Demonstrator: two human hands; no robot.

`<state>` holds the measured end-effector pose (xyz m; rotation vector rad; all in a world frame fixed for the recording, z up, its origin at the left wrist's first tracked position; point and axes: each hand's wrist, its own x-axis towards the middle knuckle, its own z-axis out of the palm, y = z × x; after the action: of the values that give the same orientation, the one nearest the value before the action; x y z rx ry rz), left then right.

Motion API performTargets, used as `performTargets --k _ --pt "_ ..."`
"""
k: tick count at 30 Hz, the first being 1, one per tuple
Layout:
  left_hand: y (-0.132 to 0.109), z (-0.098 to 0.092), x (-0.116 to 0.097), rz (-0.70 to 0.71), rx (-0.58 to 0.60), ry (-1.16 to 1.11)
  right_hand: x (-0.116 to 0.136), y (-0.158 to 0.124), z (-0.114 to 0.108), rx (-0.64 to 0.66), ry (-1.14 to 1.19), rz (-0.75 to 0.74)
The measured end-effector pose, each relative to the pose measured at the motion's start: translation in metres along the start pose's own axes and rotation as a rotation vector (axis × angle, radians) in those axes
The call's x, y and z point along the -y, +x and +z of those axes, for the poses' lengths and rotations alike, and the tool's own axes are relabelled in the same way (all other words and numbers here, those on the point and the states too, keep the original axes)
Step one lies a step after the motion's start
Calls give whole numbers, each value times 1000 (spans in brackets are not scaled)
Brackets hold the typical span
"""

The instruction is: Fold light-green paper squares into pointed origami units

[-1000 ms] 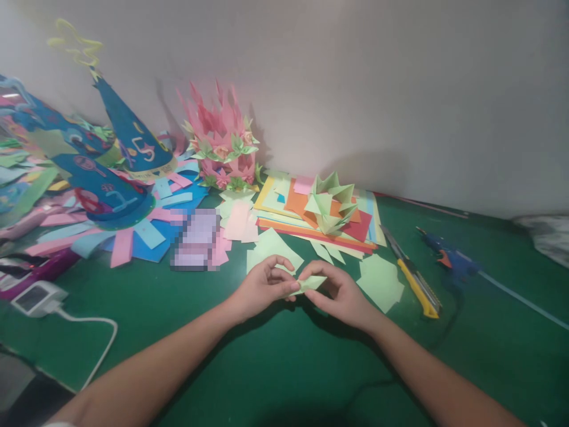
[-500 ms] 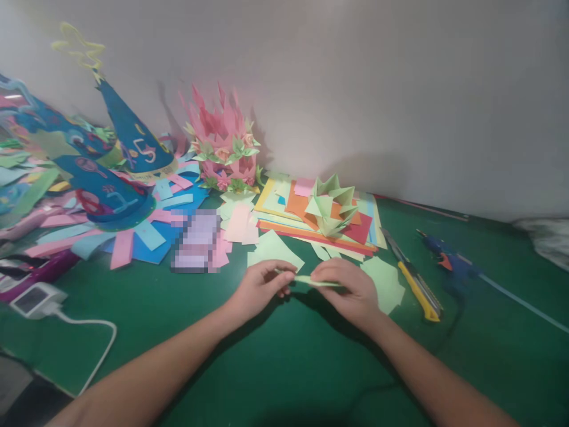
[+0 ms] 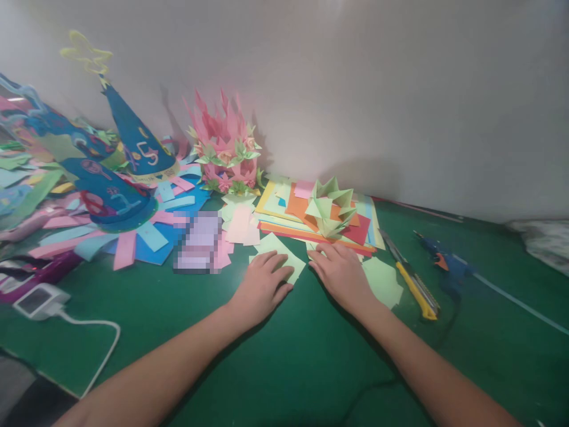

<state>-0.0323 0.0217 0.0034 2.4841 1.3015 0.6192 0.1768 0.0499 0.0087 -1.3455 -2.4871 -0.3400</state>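
Note:
My left hand (image 3: 262, 284) lies flat on the green table with its fingers stretched over a light green paper square (image 3: 278, 252). My right hand (image 3: 340, 270) also lies flat, fingers extended toward the stack of coloured paper sheets (image 3: 288, 204); another light green paper piece (image 3: 382, 281) sits just to its right. The small folded green piece from a moment ago is hidden, perhaps under a hand. A folded green paper star (image 3: 331, 207) rests on the stack just beyond my right hand.
A yellow utility knife (image 3: 411, 276) and a blue glue gun (image 3: 444, 264) lie to the right. A pink paper flower model (image 3: 224, 145) and blue cone hats (image 3: 133, 139) stand at the back left. A white charger (image 3: 35, 299) with cable sits at the left.
Both hands held a small folded green paper between the fingertips above the table; now they have moved forward and down and lie flat on the table and paper.

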Motion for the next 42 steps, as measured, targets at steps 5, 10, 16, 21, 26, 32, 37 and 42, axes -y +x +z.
performTargets --k 5,10,16,21,26,32,37,42 --pt "1 -5 -4 -12 56 10 2 -3 6 62 -8 82" --pt "-1 -2 -2 -79 -18 27 8 -6 2 -20 22 122" --pt "-3 4 5 -129 -21 106 25 -16 -8 68 213 -42" --pt "-2 3 5 -145 32 118 25 -27 -14 93 271 -51" --pt "-3 3 7 -132 47 113 27 -36 -21 27 308 -28" --pt "-3 6 13 -121 15 123 40 -49 -23 50 350 106" --pt "0 2 14 -47 17 67 37 -46 -20 90 443 192" --pt "2 -7 7 96 104 -110 29 -41 -14 5 567 211"
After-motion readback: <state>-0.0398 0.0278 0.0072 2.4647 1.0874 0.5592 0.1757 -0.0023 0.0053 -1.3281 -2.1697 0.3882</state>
